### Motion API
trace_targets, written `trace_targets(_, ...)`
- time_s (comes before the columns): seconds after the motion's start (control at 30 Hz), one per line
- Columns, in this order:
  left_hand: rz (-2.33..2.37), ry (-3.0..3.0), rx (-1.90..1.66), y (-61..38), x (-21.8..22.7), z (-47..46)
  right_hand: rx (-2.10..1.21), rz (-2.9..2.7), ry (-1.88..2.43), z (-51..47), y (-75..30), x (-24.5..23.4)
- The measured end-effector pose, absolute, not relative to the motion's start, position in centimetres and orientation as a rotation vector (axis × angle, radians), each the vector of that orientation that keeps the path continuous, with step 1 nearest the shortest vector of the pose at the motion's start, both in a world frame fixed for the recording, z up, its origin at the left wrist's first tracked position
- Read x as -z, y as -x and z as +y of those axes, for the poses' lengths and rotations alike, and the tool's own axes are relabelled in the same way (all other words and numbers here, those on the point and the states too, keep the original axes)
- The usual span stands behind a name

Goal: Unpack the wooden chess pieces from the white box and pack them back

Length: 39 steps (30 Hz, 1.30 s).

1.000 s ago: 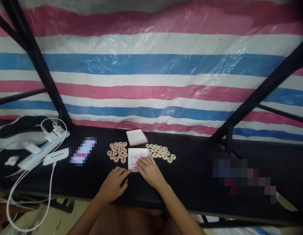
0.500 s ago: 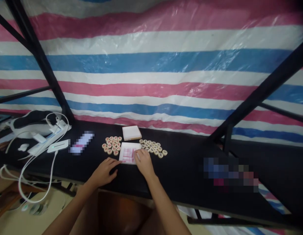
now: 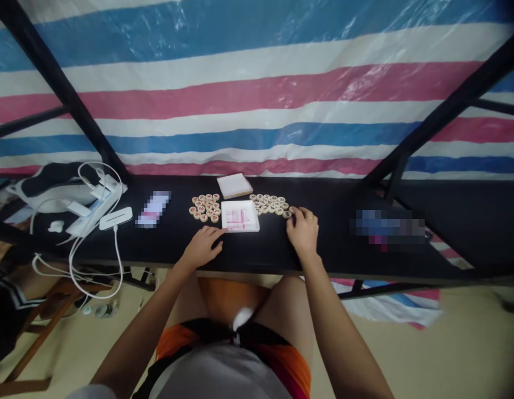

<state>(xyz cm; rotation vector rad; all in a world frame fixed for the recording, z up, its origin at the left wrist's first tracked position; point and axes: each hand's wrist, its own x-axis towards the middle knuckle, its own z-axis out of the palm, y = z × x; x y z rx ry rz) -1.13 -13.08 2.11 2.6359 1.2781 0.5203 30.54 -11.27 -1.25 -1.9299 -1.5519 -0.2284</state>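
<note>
A shallow white box (image 3: 257,226) with pink and red lines on its inside lies on the black table. My left hand (image 3: 203,246) rests by its near left corner, fingers stretched out, with a fingertip against the rim. My right hand (image 3: 304,233) is at the right end of the dark-marked Chinese chess pieces (image 3: 271,203). Its thumb and fingers close around the outermost Chinese chess piece (image 3: 292,210), which is partly hidden. Left of the box, red-marked Chinese chess pieces (image 3: 205,208) lie loosely grouped.
Behind the box sits a second white box part (image 3: 234,185). A blurred-out phone-like item (image 3: 154,209), a white device (image 3: 116,218), cables and a power strip (image 3: 94,205) are on the left. A blurred item (image 3: 390,226) lies right. Striped sheeting (image 3: 248,116) hangs behind.
My right hand has moved from inside the white box to the right end of the dark-marked pieces. My left hand stays at the box's corner. The view has tilted downward.
</note>
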Motion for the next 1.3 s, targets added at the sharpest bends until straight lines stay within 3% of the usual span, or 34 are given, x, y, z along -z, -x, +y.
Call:
trace_targets(0.87, 1.247, -2.567, -0.641, 2.0, -2.2, -13.5, 0.191, -1.778, 2.001, -12.0, -30.4, 1.1)
trace_targets(1.13, 1.259, -2.586, -0.596, 2.1, -2.2, -13.5, 0.057, -1.85, 1.486, -13.2, -26.1, 0.8)
trace_targets(1.3, 1.249, -2.618, -0.557, 1.8, -2.3, -13.5, 0.019, -1.945, 1.397, -12.7, -22.6, 0.3)
